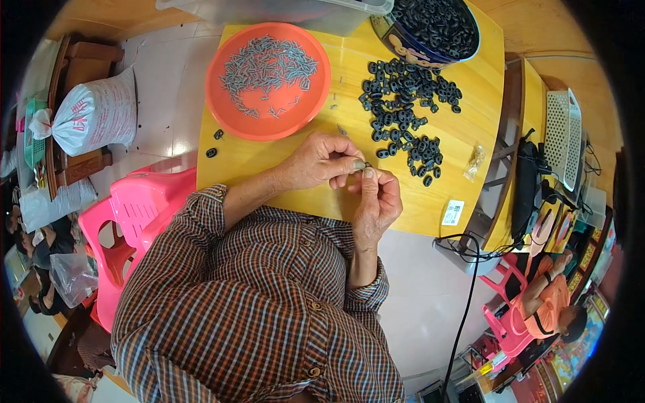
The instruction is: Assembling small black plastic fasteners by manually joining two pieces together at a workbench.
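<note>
My left hand [321, 163] and my right hand [377, 201] meet over the near edge of the yellow table [282, 191]. Thumbs and fingertips of both pinch one small black plastic piece [367, 165], mostly covered by the fingers. Beyond the left hand sits a round orange-red basin [222, 111] of small thin grey metal pieces [265, 67], too small to tell whether springs or pins. To the right of the hands spreads a loose pile of black oval plastic pieces [403, 117] with holes. One grey piece [342, 129] lies just past my left hand.
A round dark tub [430, 57] of black pieces stands at the far right, beside a clear plastic bin [295, 17]. A small clear bag [475, 163] and a white label [453, 212] lie at right. A pink chair [144, 215] is left; a person [547, 305] sits lower right.
</note>
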A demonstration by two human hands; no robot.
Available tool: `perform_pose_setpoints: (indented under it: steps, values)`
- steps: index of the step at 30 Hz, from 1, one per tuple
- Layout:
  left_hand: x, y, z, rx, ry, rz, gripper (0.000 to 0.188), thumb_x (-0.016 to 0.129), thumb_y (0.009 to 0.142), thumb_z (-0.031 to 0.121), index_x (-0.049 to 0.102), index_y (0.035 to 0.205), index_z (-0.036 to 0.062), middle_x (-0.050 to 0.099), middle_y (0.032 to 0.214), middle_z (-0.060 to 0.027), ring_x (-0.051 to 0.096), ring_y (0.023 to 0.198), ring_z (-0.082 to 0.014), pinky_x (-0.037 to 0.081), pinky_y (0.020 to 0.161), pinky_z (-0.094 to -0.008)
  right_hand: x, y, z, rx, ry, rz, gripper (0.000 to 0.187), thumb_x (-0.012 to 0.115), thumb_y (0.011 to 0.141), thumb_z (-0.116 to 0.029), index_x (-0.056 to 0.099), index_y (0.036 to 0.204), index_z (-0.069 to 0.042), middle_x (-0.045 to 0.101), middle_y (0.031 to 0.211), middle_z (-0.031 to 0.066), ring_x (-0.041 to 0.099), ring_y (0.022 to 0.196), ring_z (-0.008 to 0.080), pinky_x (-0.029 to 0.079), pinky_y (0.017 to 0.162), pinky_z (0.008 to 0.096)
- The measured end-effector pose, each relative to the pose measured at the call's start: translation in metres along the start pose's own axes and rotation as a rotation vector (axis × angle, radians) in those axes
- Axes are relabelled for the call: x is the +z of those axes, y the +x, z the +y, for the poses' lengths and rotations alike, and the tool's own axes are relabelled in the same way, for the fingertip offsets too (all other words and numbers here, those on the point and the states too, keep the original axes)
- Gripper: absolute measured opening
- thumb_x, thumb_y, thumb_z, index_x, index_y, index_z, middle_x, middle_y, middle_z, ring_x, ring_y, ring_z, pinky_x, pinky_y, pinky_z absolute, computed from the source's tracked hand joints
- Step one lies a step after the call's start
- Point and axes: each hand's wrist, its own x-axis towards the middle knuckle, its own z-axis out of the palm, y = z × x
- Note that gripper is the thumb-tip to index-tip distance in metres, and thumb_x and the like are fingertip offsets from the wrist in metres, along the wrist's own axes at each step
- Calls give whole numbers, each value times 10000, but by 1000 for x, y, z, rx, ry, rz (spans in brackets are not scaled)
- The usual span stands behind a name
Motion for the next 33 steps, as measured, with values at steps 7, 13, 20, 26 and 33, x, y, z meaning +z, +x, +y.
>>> perform_pose_setpoints:
  steps: [7, 13, 20, 26, 33]
  values:
    - [11, -1, -1, -36, -144, -9, 194, 510, 951, 127, 608, 1017, -26, 604, 711, -19, 559, 558, -69, 465, 519, -203, -3, 3, 0, 102, 345, -1, 135, 563, 916, -102, 575, 838, 8, 613, 766, 42, 507, 618, 74, 426, 610, 205]
    - [11, -2, 1, -25, -134, -2, 209, 498, 958, 137, 600, 1021, -34, 600, 706, -19, 558, 562, -71, 467, 523, -203, -6, 4, 3, 117, 364, -10, 137, 565, 914, -103, 578, 834, 8, 615, 763, 42, 506, 623, 79, 425, 615, 204]
    - [15, -2, 0, -17, -149, 53, 188, 527, 944, 126, 601, 997, -38, 601, 679, -24, 557, 550, -67, 470, 513, -202, -4, 3, 1, 93, 340, -19, 125, 558, 918, -93, 572, 845, 8, 630, 787, 58, 506, 626, 79, 432, 623, 209]
    - [16, -1, -4, 2, -96, 47, 172, 534, 939, 116, 608, 986, -33, 610, 700, -27, 550, 538, -58, 472, 509, -198, -6, 0, 5, 54, 217, 34, 116, 563, 918, -96, 564, 856, 2, 621, 779, 54, 510, 622, 77, 435, 622, 209]
    - [25, 20, -4, 605, 717, 270, 131, 632, 823, 60, 622, 946, 14, 592, 769, -77, 604, 641, -191, 487, 523, -280, -18, -4, -2, 64, 148, 193, 122, 575, 912, -112, 564, 854, -4, 607, 768, 54, 509, 596, 80, 434, 600, 208]
